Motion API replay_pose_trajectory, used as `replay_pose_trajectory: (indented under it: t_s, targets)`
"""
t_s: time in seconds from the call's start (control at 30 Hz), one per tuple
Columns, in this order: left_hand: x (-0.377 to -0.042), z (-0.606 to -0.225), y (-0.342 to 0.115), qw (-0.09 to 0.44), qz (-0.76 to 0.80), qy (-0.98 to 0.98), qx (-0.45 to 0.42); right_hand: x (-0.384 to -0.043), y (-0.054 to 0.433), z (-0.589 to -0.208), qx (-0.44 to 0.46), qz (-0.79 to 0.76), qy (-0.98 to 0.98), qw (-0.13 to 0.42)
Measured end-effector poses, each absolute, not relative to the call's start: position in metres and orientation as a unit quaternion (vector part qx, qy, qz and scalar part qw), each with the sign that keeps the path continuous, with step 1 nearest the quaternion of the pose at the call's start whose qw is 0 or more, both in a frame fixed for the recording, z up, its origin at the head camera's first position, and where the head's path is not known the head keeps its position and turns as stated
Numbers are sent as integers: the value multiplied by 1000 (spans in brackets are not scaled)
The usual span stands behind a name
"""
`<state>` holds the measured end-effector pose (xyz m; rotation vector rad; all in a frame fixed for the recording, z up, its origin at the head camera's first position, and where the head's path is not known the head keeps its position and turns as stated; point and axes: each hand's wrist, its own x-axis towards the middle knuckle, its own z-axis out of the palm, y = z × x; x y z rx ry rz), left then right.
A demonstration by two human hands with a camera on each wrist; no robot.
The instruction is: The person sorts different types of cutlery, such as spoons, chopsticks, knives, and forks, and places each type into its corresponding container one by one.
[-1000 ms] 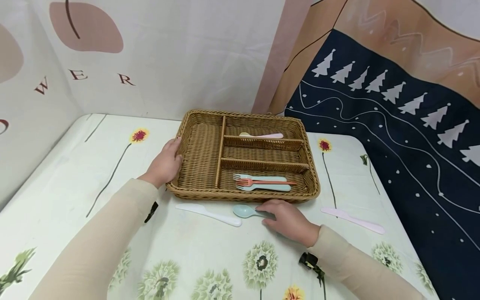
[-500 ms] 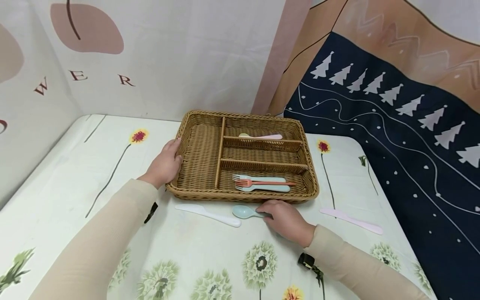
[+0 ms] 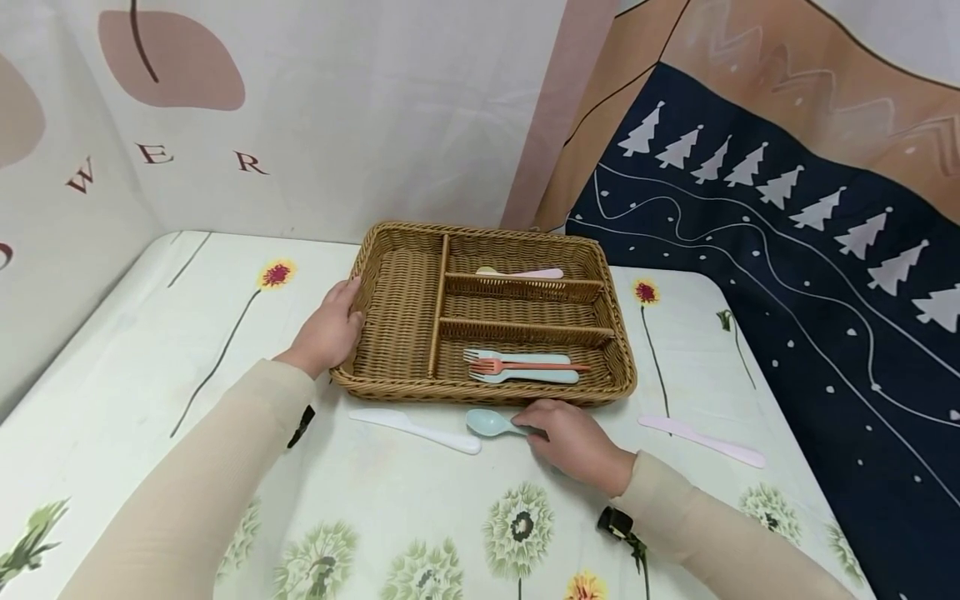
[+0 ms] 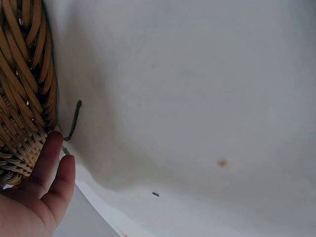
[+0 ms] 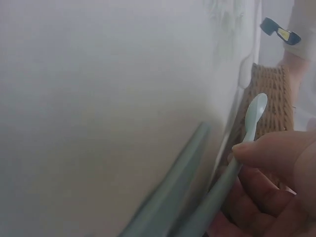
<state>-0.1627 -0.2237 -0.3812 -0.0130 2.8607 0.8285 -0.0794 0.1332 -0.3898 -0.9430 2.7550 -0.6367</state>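
Observation:
A brown wicker cutlery basket (image 3: 401, 312) stands on the table. My left hand (image 3: 327, 327) holds its left side, thumb over the rim and fingers (image 4: 48, 160) along the outer wall. In front of the basket my right hand (image 3: 577, 442) pinches a pale green spoon (image 3: 489, 422) by its handle between thumb and fingers. The right wrist view shows the spoon's bowl (image 5: 256, 109) beyond the thumb. Beside the spoon handle there, a second pale green, flat-sided, tapering piece (image 5: 173, 185) reaches out; its other end is out of frame.
Two pale blue forks (image 3: 525, 377) and an orange fork (image 3: 525, 365) lie in the basket's front compartment, a pink-handled utensil (image 3: 540, 273) in the back one. On the flowered tablecloth (image 3: 420, 508) lie a white knife (image 3: 420, 431) and a pink knife (image 3: 705, 441).
My right hand shifts slightly left and closes further on the spoon's handle; the spoon stays in nearly the same place. My left hand keeps its place on the basket.

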Motion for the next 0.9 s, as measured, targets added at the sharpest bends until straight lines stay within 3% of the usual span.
replay_pose_trajectory:
  t_s: [0.9]
  targets:
    - [-162,-381,-224,79,279,957,-1,-73,130,-344,-303,-309,900,54]
